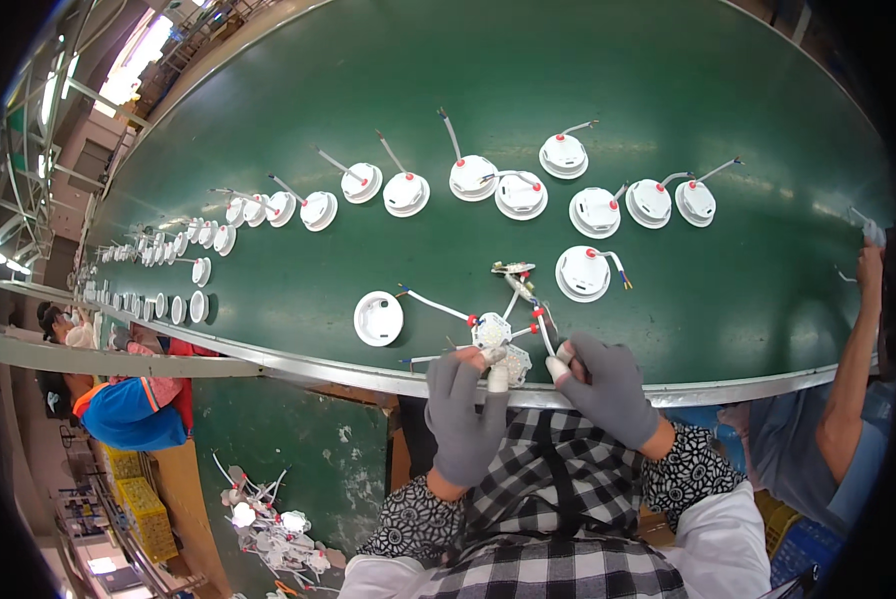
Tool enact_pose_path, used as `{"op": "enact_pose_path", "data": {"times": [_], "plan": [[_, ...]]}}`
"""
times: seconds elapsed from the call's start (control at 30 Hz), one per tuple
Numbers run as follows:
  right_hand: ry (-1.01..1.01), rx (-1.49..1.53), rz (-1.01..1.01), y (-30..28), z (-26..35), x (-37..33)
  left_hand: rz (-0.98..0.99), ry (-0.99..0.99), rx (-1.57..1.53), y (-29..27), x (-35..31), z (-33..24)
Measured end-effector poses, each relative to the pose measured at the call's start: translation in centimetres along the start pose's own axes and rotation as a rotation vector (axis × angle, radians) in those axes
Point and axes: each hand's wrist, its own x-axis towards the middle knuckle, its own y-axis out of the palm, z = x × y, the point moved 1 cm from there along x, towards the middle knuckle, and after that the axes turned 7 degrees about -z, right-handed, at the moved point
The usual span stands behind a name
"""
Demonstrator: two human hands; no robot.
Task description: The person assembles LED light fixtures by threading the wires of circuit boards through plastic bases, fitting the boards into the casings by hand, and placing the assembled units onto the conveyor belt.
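My left hand, in a grey glove with pale fingertips, is closed on the edge of a small white wired board at the table's near edge. My right hand, gloved alike, pinches a white cable with a red grommet on it. Another white board touches the first one, its cable reaching left. Just beyond them lies a small assembly with wires. An open white round housing stands left of the boards. Beyond my right hand rests a closed white round lamp housing with a cable.
Several white round lamp housings with cables stretch across the green table to the far left. A metal rail borders its near side. A pile of wired white parts lies at lower left. A co-worker's arm reaches in at right.
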Motion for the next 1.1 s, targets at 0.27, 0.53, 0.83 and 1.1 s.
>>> {"op": "enact_pose_path", "data": {"times": [0.27, 0.53, 0.83, 1.1], "plan": [[-0.262, 0.164, 0.001, 1.3, 0.3, -4.0, 0.370, -0.895, -0.956, -1.1, 0.0, -2.7], [0.249, 0.805, 0.377, -1.4, 0.1, 0.2, 1.065, -1.186, -1.334, -2.4, -1.2, 0.5], [0.441, 0.736, 0.333, -1.5, -0.6, -0.4, 0.563, -0.051, -0.032, -2.9, -2.4, 0.2], [0.545, 0.787, 0.306, -1.5, -1.7, -0.6, 0.414, 0.216, 0.219, -4.8, -1.8, 1.5]]}}
